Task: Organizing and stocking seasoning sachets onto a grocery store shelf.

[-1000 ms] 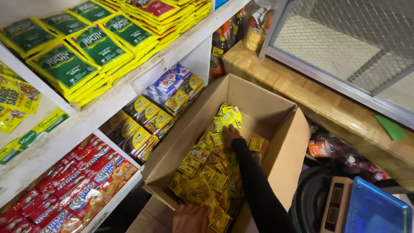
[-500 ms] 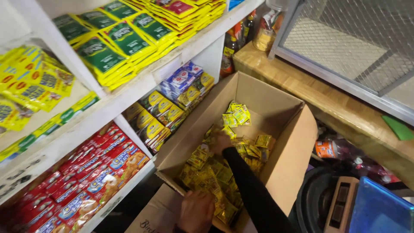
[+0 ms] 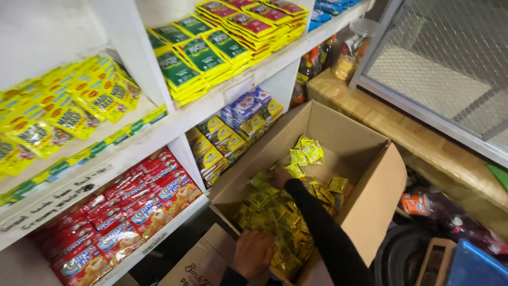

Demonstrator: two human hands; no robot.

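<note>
Now the right hand (image 3: 279, 177) is deep in the cardboard box (image 3: 370, 175), fingers closed around a strip of small yellow sachets (image 3: 306, 153) that stands up above the rest of the pile. Compared with a second ago the strip rides a little higher and sits nearer the box's far wall, so the hand has lifted it partly clear of the loose heap; most of it is now free, with the lower end at the hand. The dark-sleeved arm runs from the bottom edge of the view up into the box.

The left hand (image 3: 253, 253) was barely in view a second ago; it has come up and now rests on the near rim of the box, fingers curled over the edge and closed on the cardboard. That reads as steadying the box while the other hand pulls.

Rest of the yellow sachet pile (image 3: 275, 222) lies loose on the box floor, mostly toward the near side. A brown paper bag (image 3: 203, 265) lies just in front of the box. To the left, the white shelves (image 3: 222, 103) carry red snack packs (image 3: 127, 212) on the lowest level, yellow packets (image 3: 69, 111) and green noodle packs (image 3: 190, 58) higher up. Wire mesh screen (image 3: 450, 63) and a wooden counter (image 3: 402, 127) to the right.
</note>
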